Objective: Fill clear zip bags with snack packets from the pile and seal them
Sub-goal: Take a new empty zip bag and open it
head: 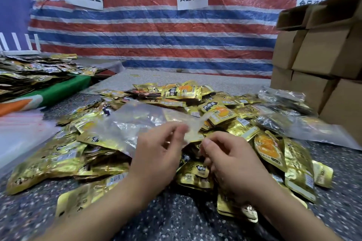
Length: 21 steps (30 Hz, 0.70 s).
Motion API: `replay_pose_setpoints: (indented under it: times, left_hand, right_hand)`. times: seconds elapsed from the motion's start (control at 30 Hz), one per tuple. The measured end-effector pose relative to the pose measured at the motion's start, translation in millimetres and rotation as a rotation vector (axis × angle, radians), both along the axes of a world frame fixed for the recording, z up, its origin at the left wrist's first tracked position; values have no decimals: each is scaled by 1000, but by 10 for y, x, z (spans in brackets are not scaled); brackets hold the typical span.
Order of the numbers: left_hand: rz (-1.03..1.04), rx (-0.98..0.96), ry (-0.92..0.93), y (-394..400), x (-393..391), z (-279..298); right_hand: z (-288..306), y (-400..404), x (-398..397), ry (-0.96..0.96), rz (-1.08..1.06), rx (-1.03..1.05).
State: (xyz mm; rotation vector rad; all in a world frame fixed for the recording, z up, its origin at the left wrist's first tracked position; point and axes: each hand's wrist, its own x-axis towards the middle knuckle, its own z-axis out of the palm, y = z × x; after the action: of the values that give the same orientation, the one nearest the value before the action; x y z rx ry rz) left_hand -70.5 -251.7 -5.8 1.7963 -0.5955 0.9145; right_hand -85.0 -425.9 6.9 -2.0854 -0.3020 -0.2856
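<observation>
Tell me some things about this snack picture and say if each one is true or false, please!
1. Both hands pinch a clear zip bag over the pile. True: the left hand and the right hand each have a grip on its near edge.
2. The snack packets are mostly blue. False: they are mostly gold.
3. Cardboard boxes are stacked on the right. True.
4. The clear bag in the hands is stuffed full of packets. False: it looks empty and flat.
5. The wall sheet behind the table is plain white. False: it is striped red, blue and white.
</observation>
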Motion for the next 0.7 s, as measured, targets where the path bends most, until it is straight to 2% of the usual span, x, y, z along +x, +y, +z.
replay_pose_setpoints:
  times: [0.1,0.17,0.27,0.4,0.47,0.53,0.63,0.7]
  left_hand:
    - [-93,96,-36,-58,-73,-76]
    - [-154,154,-60,-71,-112,-79]
    - [-213,189,-77,-46,-118,-74]
    - [-153,317,-243,-13,-107,-115]
    - [-152,359,-269,-5,-102,-112]
    - [-189,381,-239,5,-107,-91]
    - [-254,326,-84,18,-133,-57]
    - [-223,284,6,16,-141,-51]
  right_hand:
    - [52,39,17,209,57,346]
    - [90,51,27,334,39,473]
    - [103,39,34,426,-22,488]
    - [94,-23,11,328,-62,449]
    - [109,-49,5,312,-42,449]
    - [133,-65,8,316,-20,454]
    - [145,-76,3,318,30,483]
    - [133,-77,-8,292,62,489]
